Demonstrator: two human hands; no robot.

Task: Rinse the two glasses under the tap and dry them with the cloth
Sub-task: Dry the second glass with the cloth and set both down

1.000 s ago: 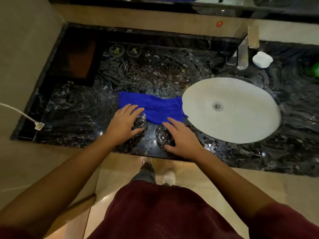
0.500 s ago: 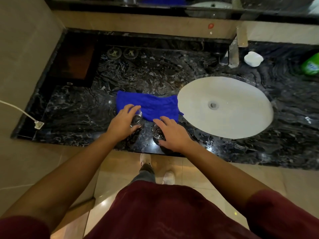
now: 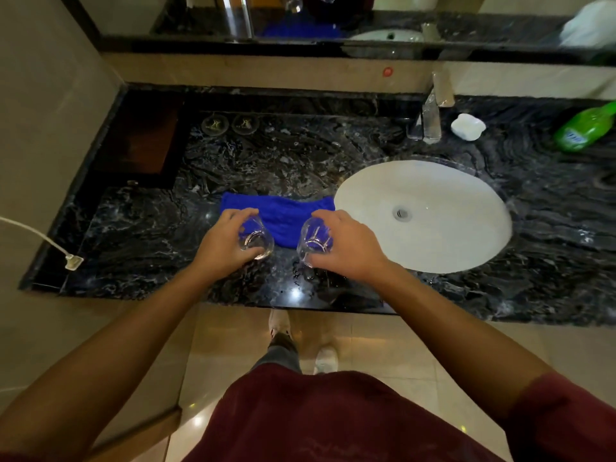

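My left hand (image 3: 224, 244) grips a clear glass (image 3: 258, 241), held just above the dark marble counter (image 3: 140, 235). A second clear glass (image 3: 313, 242) is gripped by my right hand (image 3: 346, 245) the same way. Both glasses hover over the near edge of a blue cloth (image 3: 283, 213) lying flat on the counter. The white oval sink (image 3: 443, 228) lies to the right of the cloth. A chrome tap (image 3: 430, 118) stands behind the sink, with no water running.
A white soap dish (image 3: 468, 126) and a green bottle (image 3: 585, 128) sit right of the tap. Two small round items (image 3: 230, 124) lie at the back left. A white cable and plug (image 3: 71, 261) hang at the counter's left edge. Water drops lie near the front edge.
Both hands have closed round the glasses and lifted them off the counter, up over the cloth's near edge. The camera view has shifted slightly.
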